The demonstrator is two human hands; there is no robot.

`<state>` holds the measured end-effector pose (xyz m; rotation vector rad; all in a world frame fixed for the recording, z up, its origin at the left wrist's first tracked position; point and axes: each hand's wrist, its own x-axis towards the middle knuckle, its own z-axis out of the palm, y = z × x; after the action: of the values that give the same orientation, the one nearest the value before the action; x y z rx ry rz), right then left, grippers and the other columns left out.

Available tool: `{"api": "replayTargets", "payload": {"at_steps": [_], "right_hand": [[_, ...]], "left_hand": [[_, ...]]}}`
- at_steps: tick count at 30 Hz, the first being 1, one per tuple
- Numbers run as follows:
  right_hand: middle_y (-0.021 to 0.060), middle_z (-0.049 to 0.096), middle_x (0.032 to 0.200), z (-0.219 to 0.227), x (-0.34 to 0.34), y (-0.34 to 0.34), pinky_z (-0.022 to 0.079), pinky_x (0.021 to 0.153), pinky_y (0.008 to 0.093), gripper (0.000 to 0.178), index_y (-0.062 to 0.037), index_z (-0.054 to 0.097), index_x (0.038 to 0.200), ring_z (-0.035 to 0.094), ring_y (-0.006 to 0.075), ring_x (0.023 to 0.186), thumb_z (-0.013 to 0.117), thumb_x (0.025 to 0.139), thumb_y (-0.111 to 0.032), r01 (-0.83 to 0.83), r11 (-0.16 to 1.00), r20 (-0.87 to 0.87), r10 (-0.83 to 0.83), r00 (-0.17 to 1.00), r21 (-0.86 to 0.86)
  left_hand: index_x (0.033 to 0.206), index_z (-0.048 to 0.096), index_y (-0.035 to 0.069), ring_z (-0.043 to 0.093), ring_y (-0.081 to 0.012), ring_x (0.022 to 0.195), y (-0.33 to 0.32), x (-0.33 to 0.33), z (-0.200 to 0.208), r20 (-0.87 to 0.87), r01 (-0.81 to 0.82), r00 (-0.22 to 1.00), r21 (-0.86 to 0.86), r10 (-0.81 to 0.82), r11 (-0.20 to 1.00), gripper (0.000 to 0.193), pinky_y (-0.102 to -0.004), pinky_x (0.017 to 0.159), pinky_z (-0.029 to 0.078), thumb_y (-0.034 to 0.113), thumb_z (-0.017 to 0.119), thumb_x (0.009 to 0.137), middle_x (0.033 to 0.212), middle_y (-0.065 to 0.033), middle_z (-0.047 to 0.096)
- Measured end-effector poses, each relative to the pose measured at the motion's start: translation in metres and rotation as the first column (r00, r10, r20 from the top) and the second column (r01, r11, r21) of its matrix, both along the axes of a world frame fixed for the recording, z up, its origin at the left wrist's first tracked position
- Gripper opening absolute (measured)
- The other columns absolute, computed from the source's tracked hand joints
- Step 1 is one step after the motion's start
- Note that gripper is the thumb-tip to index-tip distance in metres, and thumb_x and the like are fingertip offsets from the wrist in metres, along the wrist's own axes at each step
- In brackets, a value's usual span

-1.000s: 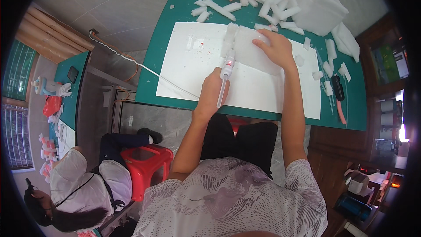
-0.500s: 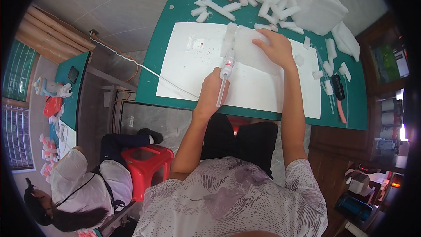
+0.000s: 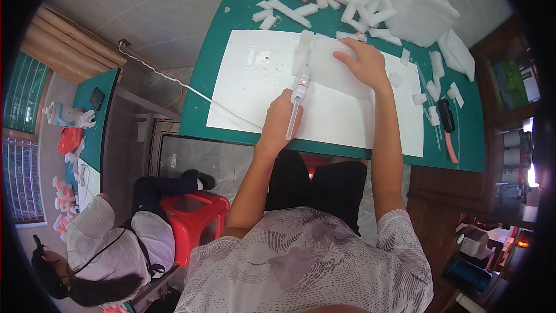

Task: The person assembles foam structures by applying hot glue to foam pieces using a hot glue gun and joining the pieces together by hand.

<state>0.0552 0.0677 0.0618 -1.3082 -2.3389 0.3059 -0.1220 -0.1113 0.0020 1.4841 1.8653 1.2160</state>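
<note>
Left hand: from my remote seat I see the left hand (image 3: 280, 119) curled round a white hot-glue gun (image 3: 300, 85), a clear glue stick (image 3: 292, 123) jutting from its rear; I cannot tell how hard it squeezes.
Right hand: the right hand (image 3: 365, 61) is partly spread, thumb apart from fingers, resting on the right part of the white foam panel (image 3: 336, 75).
Foam panel: it lies on the white board (image 3: 243, 95), a narrow foam strip (image 3: 303, 46) along its left edge.
Nozzle: it points at the seam by the strip's near end; I judge a slow, even bead best. Contact is too small to tell.
Pressure: light, I think; soft foam could dent or slide.
Cord: the white power cord (image 3: 191, 88) crosses the board's left side; I want slack there.
</note>
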Motion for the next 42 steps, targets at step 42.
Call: {"api": "replayTargets", "payload": {"at_steps": [42], "right_hand": [[0.0136,0.071,0.121,-0.006,0.003,0.015,0.049,0.095,0.0394,0.050,-0.0111,0.071,0.123,0.066,0.0329,0.110,0.069,0.087,-0.047,-0.011,0.998,-0.021,0.010,1.000,-0.057]], "left_hand": [[0.092,0.055,-0.004,0.060,-0.0360,0.061,0.001,-0.001,0.000,0.024,0.006,1.000,-0.036,-0.005,0.999,0.012,-0.0414,0.062,0.047,0.008,0.054,0.089,0.070,-0.0230,0.059]]}}
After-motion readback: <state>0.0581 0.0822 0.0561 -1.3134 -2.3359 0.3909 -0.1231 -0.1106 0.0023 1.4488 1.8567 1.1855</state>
